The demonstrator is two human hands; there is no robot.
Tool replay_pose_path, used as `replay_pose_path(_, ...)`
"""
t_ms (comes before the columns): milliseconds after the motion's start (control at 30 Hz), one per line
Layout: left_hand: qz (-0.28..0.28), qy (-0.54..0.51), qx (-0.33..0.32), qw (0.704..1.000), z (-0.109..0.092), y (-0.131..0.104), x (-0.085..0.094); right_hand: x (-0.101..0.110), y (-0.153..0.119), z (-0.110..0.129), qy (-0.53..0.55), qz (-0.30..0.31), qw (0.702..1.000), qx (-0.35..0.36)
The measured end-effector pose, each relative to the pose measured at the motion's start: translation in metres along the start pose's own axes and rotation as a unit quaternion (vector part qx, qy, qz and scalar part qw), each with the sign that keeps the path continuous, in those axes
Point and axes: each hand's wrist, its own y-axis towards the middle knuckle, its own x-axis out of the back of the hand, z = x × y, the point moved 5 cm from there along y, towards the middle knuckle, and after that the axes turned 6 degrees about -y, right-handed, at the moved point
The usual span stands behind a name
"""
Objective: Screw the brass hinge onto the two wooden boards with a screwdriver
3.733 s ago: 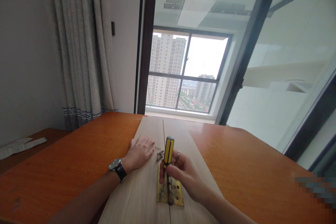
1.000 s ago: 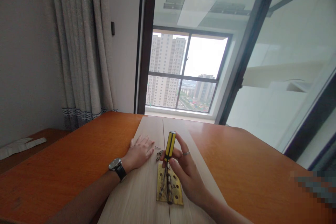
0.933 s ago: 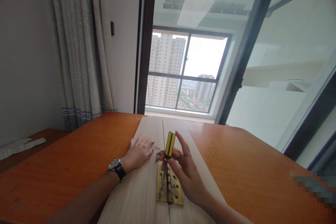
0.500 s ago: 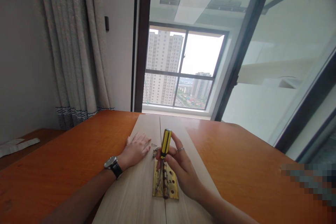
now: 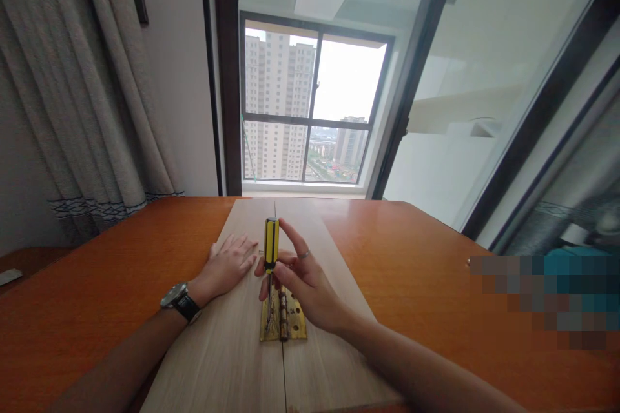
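Observation:
My right hand [image 5: 310, 284] grips a yellow-and-black screwdriver [image 5: 272, 245] by its handle, one finger resting near the handle's top end. The screwdriver stands nearly upright, and its tip comes down at the left leaf of a worn brass hinge [image 5: 283, 319]. That hinge lies open across the seam between two pale wooden boards [image 5: 232, 361]. Part of it is hidden behind my right hand. My left hand [image 5: 227, 269], with a watch [image 5: 180, 300] on the wrist, lies flat on the left board, fingers outstretched and holding nothing.
The boards lie on a glossy orange-brown table [image 5: 411, 258]. Beyond its far edge are a dark-framed glass partition [image 5: 411, 77] and a window [image 5: 310, 110]. A grey curtain [image 5: 116, 90] hangs at the left. At the right, part of the view is pixelated.
The whole view has shifted, so hands and boards appear farther left and higher. The screwdriver now stands straighter. The loose screws seen beside the hinge before are now mostly hidden behind my right hand.

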Motion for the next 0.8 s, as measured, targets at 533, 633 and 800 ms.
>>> replay_pose_path(533, -0.002, -0.011, 0.011, 1.000, -0.002, -0.001, 0.000, 0.000, 0.001, -0.009, 0.023, -0.017, 0.998, -0.061)
replay_pose_path(633, -0.003, -0.014, 0.008, 1.000, -0.005, -0.002, 0.003, -0.002, 0.001, -0.004, 0.029, -0.010, 0.998, -0.046)
replay_pose_path(800, -0.001, -0.019, 0.007, 1.000, -0.004, -0.001, 0.001, -0.003, 0.000, -0.001, 0.012, -0.003, 0.999, -0.047)
